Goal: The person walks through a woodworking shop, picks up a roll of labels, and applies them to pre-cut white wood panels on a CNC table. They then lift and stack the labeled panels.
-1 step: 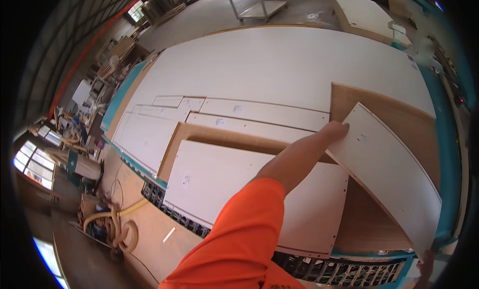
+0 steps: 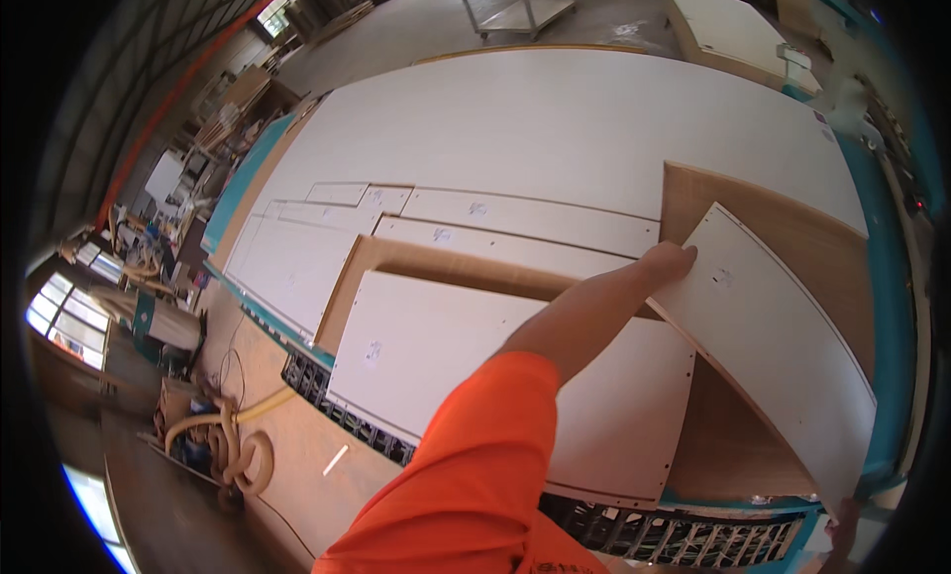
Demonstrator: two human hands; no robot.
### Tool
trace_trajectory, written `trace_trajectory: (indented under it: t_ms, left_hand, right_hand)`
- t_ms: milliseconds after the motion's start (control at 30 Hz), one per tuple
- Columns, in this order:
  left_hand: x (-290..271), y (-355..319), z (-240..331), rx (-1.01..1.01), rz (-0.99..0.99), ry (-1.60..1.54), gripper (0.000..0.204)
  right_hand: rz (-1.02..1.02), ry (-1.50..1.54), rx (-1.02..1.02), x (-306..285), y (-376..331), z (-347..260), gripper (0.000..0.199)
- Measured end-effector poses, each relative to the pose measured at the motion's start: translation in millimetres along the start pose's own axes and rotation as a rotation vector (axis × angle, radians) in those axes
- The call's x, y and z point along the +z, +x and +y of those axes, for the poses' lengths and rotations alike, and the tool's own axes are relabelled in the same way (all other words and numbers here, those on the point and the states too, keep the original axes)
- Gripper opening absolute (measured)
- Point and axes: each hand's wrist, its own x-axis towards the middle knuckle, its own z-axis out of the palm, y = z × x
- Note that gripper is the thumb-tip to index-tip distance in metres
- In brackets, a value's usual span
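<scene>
Left hand: the left hand [image 2: 666, 264], at the end of an arm in an orange sleeve [image 2: 475, 475], reaches out to the near-left corner of a long white rectangular cut panel [image 2: 773, 336]; its fingers [image 2: 682, 255] curl over that edge, pinching it, though the fingertips are hidden behind the board.
Right hand: only a sliver shows by the picture's lower right edge [image 2: 842, 520], near the panel's near end; whether its fingers are spread or closed I cannot tell.
Panel's place: it lies tilted, its far corner over a bare brown spoil board [image 2: 783, 227], apparently raised off the worktop.
Long axis: it runs from the left fingers away toward the lower right.
Why so held: a grip at each end probably steadies a long, thin board.
Beside the fingers: a large white flat panel [image 2: 495, 366] lies just below; narrow white cut strips [image 2: 525, 217] lie beyond.
</scene>
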Motion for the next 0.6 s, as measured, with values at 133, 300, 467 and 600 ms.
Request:
trace_trajectory:
  t_ms: [133, 300, 467, 600]
  left_hand:
    - [-49.8, -80.0, -22.7, -0.183, -0.011, -0.064, 0.069]
    - [-143.8, -197.1, -133.1, -0.182, 0.237, 0.121, 0.079]
    - [-211.7, -310.3, -276.4, -0.392, 0.434, 0.071, 0.091]
    - [-255.1, -369.3, -324.3, -0.461, 0.453, 0.161, 0.080]
  right_hand:
    - [-0.404, -0.083, -0.014, 35.6, -28.4, 29.5, 0.049]
    - [-0.128, -0.094, -0.404, 212.0, -216.6, 42.3, 0.051]
    - [-0.187, -0.232, -0.574, 313.4, -273.1, 70.5, 0.058]
    - [-0.252, -0.374, -0.680, 366.0, -280.9, 75.1, 0.065]
